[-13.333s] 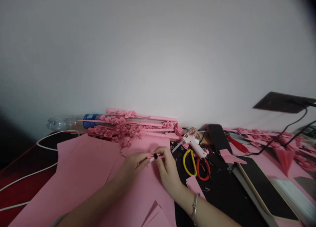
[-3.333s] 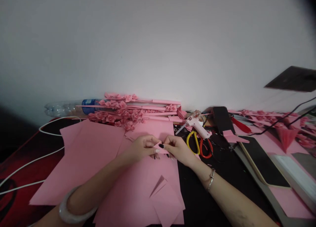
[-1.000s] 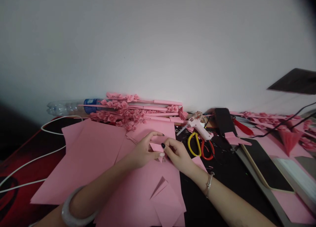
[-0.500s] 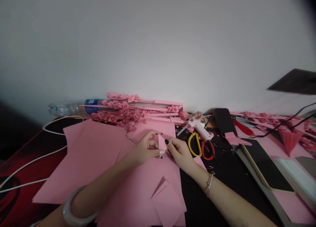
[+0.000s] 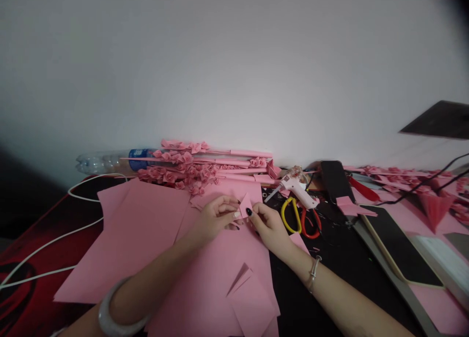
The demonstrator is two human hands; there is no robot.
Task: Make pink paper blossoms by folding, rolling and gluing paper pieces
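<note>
Since a second ago the small pink paper piece (image 5: 245,205) has risen from a low, flat position between the fingertips and now stands as an upright triangle, point up. Both hands have shifted a little toward the wall with it. The left hand (image 5: 214,219) pinches its left edge between thumb and curled fingers. The right hand (image 5: 270,225), with a dark-painted thumbnail, pinches its lower right corner. How many folds the piece has is hard to tell at this size. It is held just above the large pink sheets (image 5: 146,229) that cover the middle of the table (image 5: 330,244). On the near side of the hands lies a smaller pink cut-off (image 5: 251,290) with a raised triangular flap. A pale bangle (image 5: 115,312) sits on the left forearm and a thin bracelet (image 5: 313,273) on the right wrist. Just right of the right hand lie scissors (image 5: 301,221) with one yellow and one red handle, and beyond them a white glue gun (image 5: 296,185). Along the wall are pink paper flower stems (image 5: 190,170), partly lying over a clear plastic bottle (image 5: 106,162). A white cable (image 5: 54,239) runs across the red surface at the far left.
</note>
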